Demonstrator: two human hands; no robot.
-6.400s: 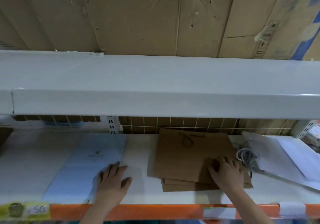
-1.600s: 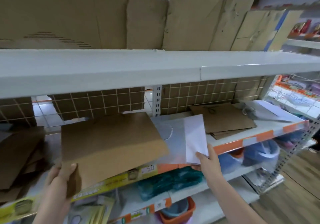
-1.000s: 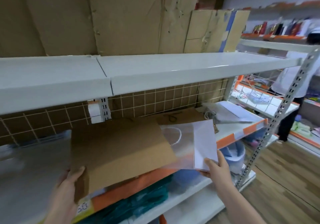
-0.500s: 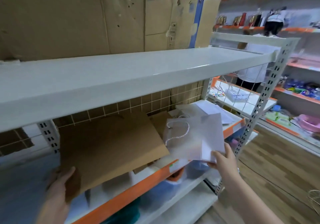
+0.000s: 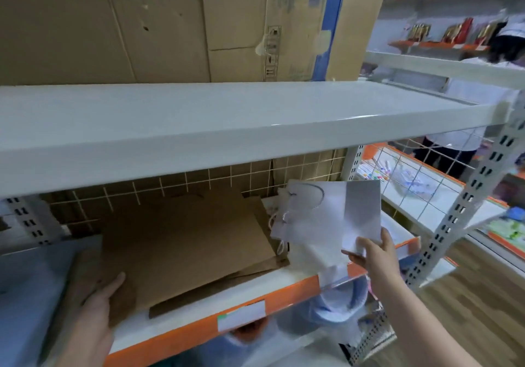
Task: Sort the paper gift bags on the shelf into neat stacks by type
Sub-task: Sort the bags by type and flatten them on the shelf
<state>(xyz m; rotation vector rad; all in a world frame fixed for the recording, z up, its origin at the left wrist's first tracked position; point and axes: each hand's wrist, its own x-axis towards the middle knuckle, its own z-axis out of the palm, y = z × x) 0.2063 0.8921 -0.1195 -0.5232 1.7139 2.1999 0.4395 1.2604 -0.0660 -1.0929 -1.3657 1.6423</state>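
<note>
Right hand is pinching the white bag by its lower right corner, thumb on top and fingers under, holding it up off the shelf near the right end. The bag's flat, tilted a bit, cord handle showing at its top left. Left hand grips the near left corner of the brown bag, thumb lying across the top, fingers hidden underneath. That bag lies on top of the brown stack, which pokes out below it toward the orange shelf edge. More white bags lie on the shelf behind the right hand, a bit blurry. A white upper shelf hangs over all this, with flattened cardboard standing on it. Wire grid backs the shelf. Another person stands in the aisle off to the right.
</note>
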